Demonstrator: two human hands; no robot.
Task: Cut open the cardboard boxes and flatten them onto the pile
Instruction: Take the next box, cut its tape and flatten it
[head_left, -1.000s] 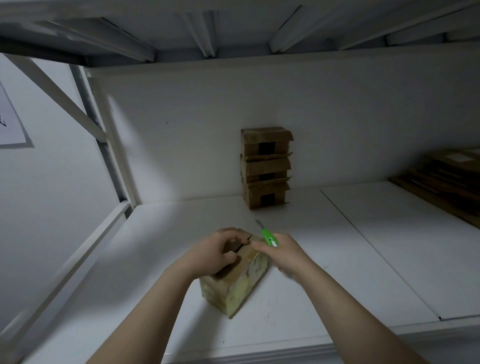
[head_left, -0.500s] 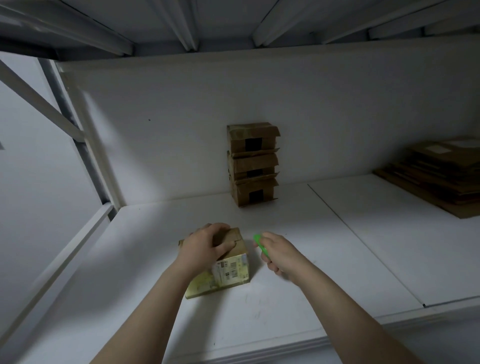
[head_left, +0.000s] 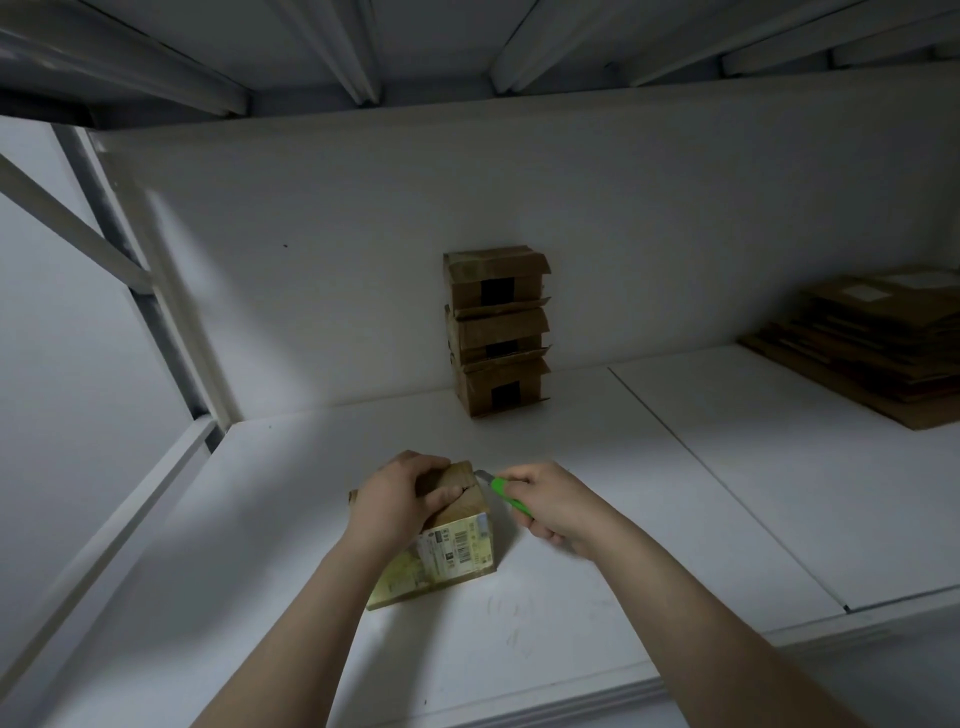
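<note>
Left hand (head_left: 400, 501) curled over cardboard box (head_left: 451, 540); right hand (head_left: 550, 501) clenched around green cutter (head_left: 506, 493).

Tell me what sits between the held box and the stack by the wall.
Bare white shelf only, between the held box and the stack, in the head view.

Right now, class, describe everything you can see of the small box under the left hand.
The small box is brown cardboard, top flaps down, with a pale barcode label on its near side. It sits on the white shelf, turned at an angle. The left hand grips its top. The green knife in the right hand points its blade at the top far corner; contact cannot be told.
</note>
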